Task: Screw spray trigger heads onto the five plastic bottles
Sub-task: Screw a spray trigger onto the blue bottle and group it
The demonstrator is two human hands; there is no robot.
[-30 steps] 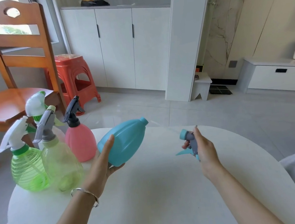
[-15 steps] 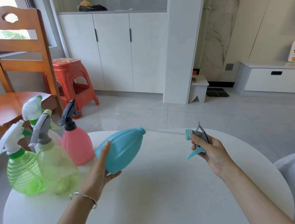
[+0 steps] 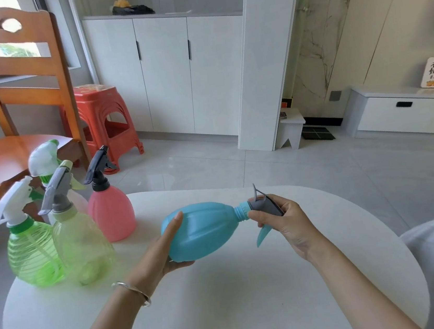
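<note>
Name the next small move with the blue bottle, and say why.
Probably twist the trigger head with the right hand: its collar meets the threaded neck of the blue bottle, threads exposed, while the left hand grips the body.

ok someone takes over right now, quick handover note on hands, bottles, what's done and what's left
Left hand grips the blue bottle, held on its side over the table.
Right hand holds the grey trigger head at its neck; threads show, so not screwed down yet.
Done: green bottle, yellowish bottle, pink bottle and clear bottle stand at the table's left with heads on.
Left: screw this last head tight.
</note>
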